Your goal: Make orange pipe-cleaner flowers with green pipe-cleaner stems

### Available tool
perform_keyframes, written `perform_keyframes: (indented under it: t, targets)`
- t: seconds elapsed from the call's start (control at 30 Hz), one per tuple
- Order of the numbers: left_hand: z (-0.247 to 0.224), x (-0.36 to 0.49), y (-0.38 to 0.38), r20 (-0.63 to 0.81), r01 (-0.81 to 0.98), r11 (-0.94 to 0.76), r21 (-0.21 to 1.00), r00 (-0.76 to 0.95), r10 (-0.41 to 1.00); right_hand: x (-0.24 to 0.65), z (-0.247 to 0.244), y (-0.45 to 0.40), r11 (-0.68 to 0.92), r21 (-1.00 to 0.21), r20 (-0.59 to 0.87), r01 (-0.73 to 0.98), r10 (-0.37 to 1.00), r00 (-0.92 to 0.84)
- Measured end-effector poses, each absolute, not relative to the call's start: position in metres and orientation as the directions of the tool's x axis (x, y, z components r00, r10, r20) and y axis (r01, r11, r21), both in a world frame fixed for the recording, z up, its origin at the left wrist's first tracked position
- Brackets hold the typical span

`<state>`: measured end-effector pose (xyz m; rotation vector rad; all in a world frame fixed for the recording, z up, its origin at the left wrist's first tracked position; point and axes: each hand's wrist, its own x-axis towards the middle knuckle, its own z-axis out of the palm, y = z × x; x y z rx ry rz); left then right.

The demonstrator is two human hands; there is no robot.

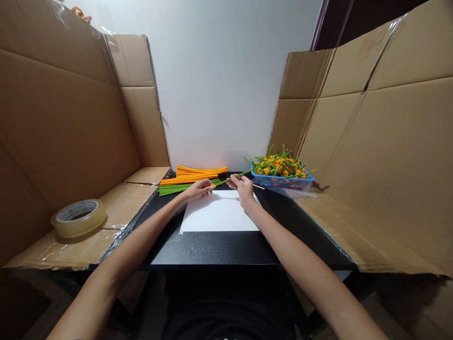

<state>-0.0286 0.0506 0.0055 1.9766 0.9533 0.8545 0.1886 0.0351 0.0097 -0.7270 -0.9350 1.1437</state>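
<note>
2 forearms (290, 241); R hand (243, 188) w/ 1 grn stem (221, 182)

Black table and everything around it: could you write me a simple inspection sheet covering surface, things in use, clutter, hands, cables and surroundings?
Surface: black table, white sheet on it.
Things in use: orange stems, green stems; blue basket heaped with orange-and-green pieces.
Clutter: tape on the left cardboard; thin stick near the basket.
Hands: left hand pinches an orange bit; right hand holds a green stem.
Cables: nothing seen.
Surroundings: cardboard on both sides, pale wall behind.
</note>
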Motion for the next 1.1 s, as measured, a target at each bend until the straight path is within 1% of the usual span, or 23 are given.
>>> perform_keyframes:
  t: [0.17,0.33,0.47,0.53,0.63,0.77,0.93,1.1]
  targets:
    - [0.008,-0.022,0.047,0.304,0.283,-0.477,0.832,0.487,0.819,0.189,0.012,0.034,0.266,-0.865,0.23,-0.426,0.964,0.135]
    - [0.011,-0.018,0.044,0.324,0.296,-0.5,0.814,0.484,0.813,0.19,0.013,0.034,0.257,-0.868,0.231,-0.425,0.966,0.112]
    - [0.013,-0.011,0.038,0.371,0.312,-0.552,0.774,0.483,0.793,0.188,0.016,0.031,0.252,-0.882,0.235,-0.399,0.968,0.091]
    - [0.013,-0.006,0.035,0.388,0.282,-0.56,0.779,0.483,0.785,0.187,0.017,0.03,0.256,-0.888,0.241,-0.383,0.967,0.087]
    - [0.011,0.002,0.032,0.389,0.194,-0.522,0.831,0.468,0.793,0.187,0.019,0.029,0.249,-0.894,0.233,-0.372,0.968,0.087]
    - [0.01,0.01,0.029,0.353,0.105,-0.444,0.89,0.459,0.815,0.186,0.019,0.027,0.21,-0.912,0.204,-0.353,0.977,0.053]
    - [0.009,0.014,0.027,0.293,0.035,-0.344,0.938,0.448,0.845,0.185,0.017,0.024,0.107,-0.946,0.121,-0.307,0.992,-0.025]
    - [0.007,0.017,0.025,0.254,0.0,-0.289,0.957,0.479,0.84,0.187,0.018,0.021,0.029,-0.965,0.056,-0.26,0.994,-0.099]
